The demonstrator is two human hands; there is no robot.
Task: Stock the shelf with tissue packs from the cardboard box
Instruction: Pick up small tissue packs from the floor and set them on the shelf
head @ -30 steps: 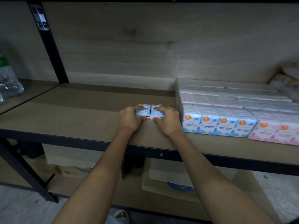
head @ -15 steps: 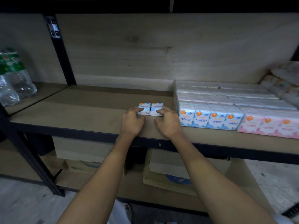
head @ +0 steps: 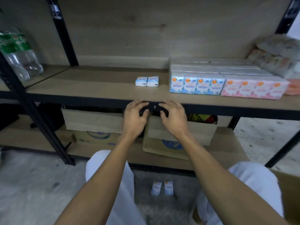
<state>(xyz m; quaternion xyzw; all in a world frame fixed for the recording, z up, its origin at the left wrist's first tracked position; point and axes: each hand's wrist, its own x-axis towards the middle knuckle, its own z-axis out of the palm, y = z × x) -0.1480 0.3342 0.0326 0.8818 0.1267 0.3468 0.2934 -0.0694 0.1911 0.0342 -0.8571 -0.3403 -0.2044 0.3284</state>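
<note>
Shelf board point(head: 97, 85): pale matte wood-grain, flat, edged in front by a black metal rail point(head: 227, 109); plywood-like back panel point(head: 146, 38) behind.
Tissue packs on shelf point(head: 147, 81): two small blue-and-white blocks, side by side and touching, alone to the left of the blue row, well short of the back panel.
Blue row point(head: 197, 85): glossy film-wrapped bricks, squared up, flush against the pink row point(head: 253, 89) on its right.
Left hand point(head: 134, 117): empty, fingers loosely curled, in front of the rail; contact with the rail impossible to tell.
Right hand point(head: 173, 117): likewise empty and loosely curled, just beside the left.
Packs on floor point(head: 162, 188): two more, upright, blurred, low between the forearms.
Cardboard box point(head: 290, 192): only a brown corner visible at lower right; contents hidden.
Risk: slick film on a smooth board, so likely to slide or skew if bumped by the next pair; gap beside the blue row likely to leave a crooked line unless closed; soft packs liable to dent under a hard pinch; floor pair easily kicked or knelt on.
</note>
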